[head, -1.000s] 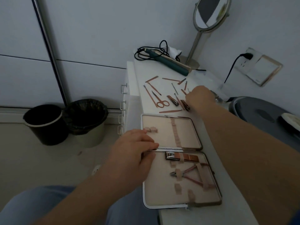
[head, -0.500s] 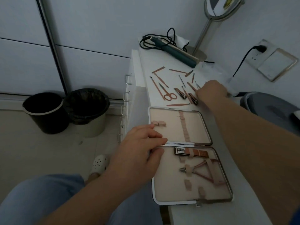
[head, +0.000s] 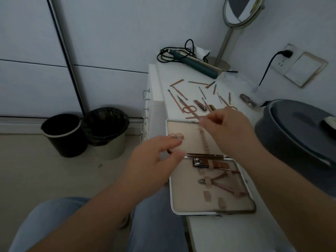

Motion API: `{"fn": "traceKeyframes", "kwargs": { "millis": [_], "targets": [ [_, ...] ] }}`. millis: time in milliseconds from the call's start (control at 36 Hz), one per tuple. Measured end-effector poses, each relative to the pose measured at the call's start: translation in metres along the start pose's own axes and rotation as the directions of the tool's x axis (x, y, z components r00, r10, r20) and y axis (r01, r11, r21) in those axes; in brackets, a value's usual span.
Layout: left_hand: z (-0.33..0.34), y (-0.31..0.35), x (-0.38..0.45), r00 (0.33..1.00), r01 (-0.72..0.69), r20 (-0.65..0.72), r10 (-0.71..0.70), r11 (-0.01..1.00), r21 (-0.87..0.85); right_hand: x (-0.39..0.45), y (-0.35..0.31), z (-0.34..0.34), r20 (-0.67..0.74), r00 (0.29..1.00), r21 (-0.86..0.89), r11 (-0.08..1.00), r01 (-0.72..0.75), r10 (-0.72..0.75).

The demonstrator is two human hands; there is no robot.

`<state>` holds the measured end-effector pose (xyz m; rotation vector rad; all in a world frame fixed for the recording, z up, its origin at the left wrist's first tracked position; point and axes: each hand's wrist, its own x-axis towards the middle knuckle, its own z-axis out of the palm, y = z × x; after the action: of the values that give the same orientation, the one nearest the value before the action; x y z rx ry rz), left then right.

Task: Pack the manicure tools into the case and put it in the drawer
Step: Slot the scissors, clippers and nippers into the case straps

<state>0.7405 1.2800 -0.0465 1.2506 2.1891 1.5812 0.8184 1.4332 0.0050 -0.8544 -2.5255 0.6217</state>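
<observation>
While the flat beige-lined manicure case with a metal frame point(head: 189, 204) lies opened on the white cabinet top point(head: 218, 231) at lower centre of the frame, a thin rose-gold manicure stick point(head: 197, 115) is pinched between thumb and fingertips of the right hand point(head: 229, 128), just above the case's far edge. The stick is blurred, so its exact type cannot be told. The left hand point(head: 154, 160) is spread with relaxed fingers over the case's left rim near the hinge; whether it touches the rim cannot be told. In the near half of the case, a large rose-gold nail clipper point(head: 211, 163) and a rose-gold cuticle nipper point(head: 223, 182) are seen strapped under beige loops. Beyond the case, toward upper centre, loose rose-gold tools are scattered, among them small scissors point(head: 188, 107) and a smaller clipper point(head: 200, 105). Further back, a dark-green corded styling wand point(head: 196, 65) and a round standing mirror point(head: 240, 10) are seen. At the left, two bins point(head: 85, 131) stand on the floor.
</observation>
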Motion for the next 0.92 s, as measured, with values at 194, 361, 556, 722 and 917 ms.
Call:
{"fn": "traceKeyframes", "kwargs": {
  "millis": [194, 361, 556, 722, 917],
  "targets": [
    [-0.002, 0.031, 0.000, 0.980, 0.156, -0.078, -0.181, 0.953, -0.261, -0.062, -0.005, 0.001, 0.030, 0.998, 0.165, 0.985, 0.043, -0.049],
    [0.007, 0.037, -0.010, 0.963, 0.252, 0.015, -0.267, 0.886, -0.389, -0.077, -0.004, 0.006, 0.014, 0.991, 0.170, 0.977, 0.127, -0.131],
    [-0.005, 0.040, -0.013, 0.965, 0.221, 0.180, -0.189, 0.959, -0.178, -0.077, 0.002, -0.002, -0.042, 0.981, 0.297, 0.935, 0.192, -0.188],
    [-0.004, 0.043, -0.016, 0.909, 0.213, 0.372, -0.188, 0.977, -0.028, -0.069, 0.010, -0.019, -0.011, 0.890, 0.219, 0.867, 0.447, -0.456],
    [0.006, 0.045, -0.018, 0.906, 0.153, 0.396, -0.149, 0.988, 0.021, -0.079, 0.026, -0.027, 0.094, 0.840, 0.062, 0.845, 0.531, -0.535]
  ]
}}
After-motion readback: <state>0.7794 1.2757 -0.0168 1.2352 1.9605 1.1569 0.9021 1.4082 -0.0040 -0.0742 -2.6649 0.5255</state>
